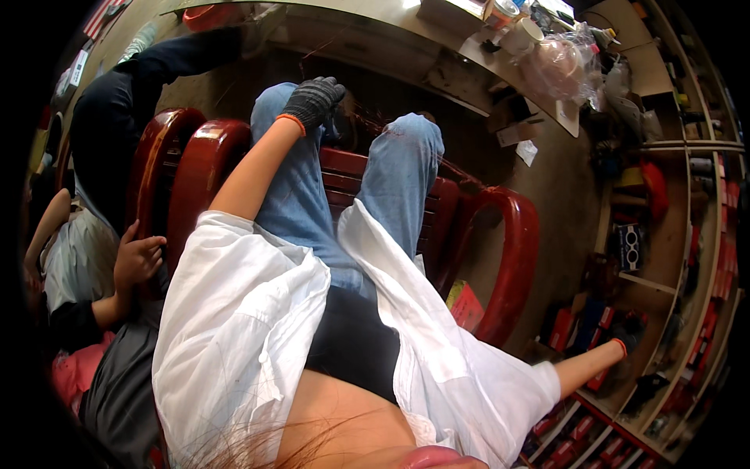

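My left hand (312, 103), in a dark grey knit glove with an orange cuff, rests at my jeans-clad left knee (269, 105), fingers curled; whatever they might hold is hidden. My right hand (630, 336), gloved the same way, stretches out to the right among red and dark boxes (559, 328) on a low wooden shelf; its fingers are too dark to make out. Beneath me is a glossy reddish wooden seat with a curved armrest (516, 258).
A glass-topped table (484, 62) ahead bears cups (522, 35) and plastic bags (558, 66). Wooden shelving (656, 289) lines the right side. At left another person's bare hand (137, 258) and dark-clad leg (101, 125) show beside me. A white scrap (527, 152) lies on the floor.
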`<state>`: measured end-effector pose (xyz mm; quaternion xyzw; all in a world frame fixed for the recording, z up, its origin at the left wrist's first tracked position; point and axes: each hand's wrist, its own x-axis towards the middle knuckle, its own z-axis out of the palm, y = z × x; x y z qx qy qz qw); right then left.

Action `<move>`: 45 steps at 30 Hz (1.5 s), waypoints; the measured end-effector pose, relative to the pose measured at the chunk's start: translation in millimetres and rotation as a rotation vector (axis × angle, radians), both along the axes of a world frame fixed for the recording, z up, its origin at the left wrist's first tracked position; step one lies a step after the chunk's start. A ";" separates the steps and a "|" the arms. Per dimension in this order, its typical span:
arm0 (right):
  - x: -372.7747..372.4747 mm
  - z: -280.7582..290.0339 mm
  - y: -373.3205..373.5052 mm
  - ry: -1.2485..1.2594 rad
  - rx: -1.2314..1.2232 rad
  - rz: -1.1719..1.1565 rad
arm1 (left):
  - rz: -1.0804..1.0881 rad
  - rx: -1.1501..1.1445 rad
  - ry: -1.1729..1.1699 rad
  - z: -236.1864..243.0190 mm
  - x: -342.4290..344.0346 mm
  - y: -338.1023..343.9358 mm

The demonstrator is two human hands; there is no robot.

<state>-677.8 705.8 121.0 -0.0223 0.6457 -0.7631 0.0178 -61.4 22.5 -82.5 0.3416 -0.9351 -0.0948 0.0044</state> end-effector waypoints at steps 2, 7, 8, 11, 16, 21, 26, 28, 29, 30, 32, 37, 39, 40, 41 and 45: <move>7.0 2.8 -0.4 -0.001 -0.020 -0.029 | 0.002 0.125 0.110 0.8 2.4 1.1; 36.0 5.1 -4.1 0.066 -0.026 0.126 | -0.263 0.512 0.440 20.7 -3.6 1.9; 55.9 2.8 -32.5 0.052 -0.048 0.092 | -0.273 0.592 0.476 30.1 -3.1 4.0; 62.1 11.1 -16.8 0.046 -0.066 0.042 | -0.331 0.816 0.693 62.3 -31.4 22.9; 62.9 5.4 -19.1 0.006 -0.126 0.092 | -0.561 0.432 0.648 88.9 -98.5 95.7; 69.8 2.9 -22.9 -0.055 -0.208 0.208 | -0.677 0.360 0.165 60.3 -147.8 172.3; 73.8 -0.8 16.4 0.228 0.103 0.218 | -0.564 0.696 0.338 39.9 -151.9 183.8; 73.2 -11.5 26.8 0.456 0.381 0.181 | -0.358 0.852 0.545 43.9 -142.6 174.9; 71.6 -17.2 22.7 0.569 0.514 0.169 | -0.314 0.889 0.666 43.4 -137.7 169.0; 68.1 -21.4 16.7 0.514 0.489 0.182 | -0.268 0.923 0.790 42.8 -132.9 163.1; 69.4 -30.7 -0.9 0.226 0.281 0.230 | -0.235 0.792 0.972 42.7 -123.6 154.3; 101.8 -36.8 -89.9 0.137 0.505 -0.143 | -0.073 0.763 1.133 60.7 -102.7 153.8; 108.3 -25.7 -108.5 0.252 0.727 -0.110 | -0.009 0.706 1.167 72.8 -98.9 151.8; 146.8 -8.2 -159.0 0.276 0.906 -0.146 | -0.013 0.591 1.178 75.5 -92.8 148.7; 165.9 6.3 -180.6 0.362 0.985 -0.166 | -0.034 0.491 1.195 78.0 -89.6 146.8; 179.6 18.9 -219.4 0.539 0.736 0.013 | -0.063 0.198 1.166 95.1 -82.4 148.5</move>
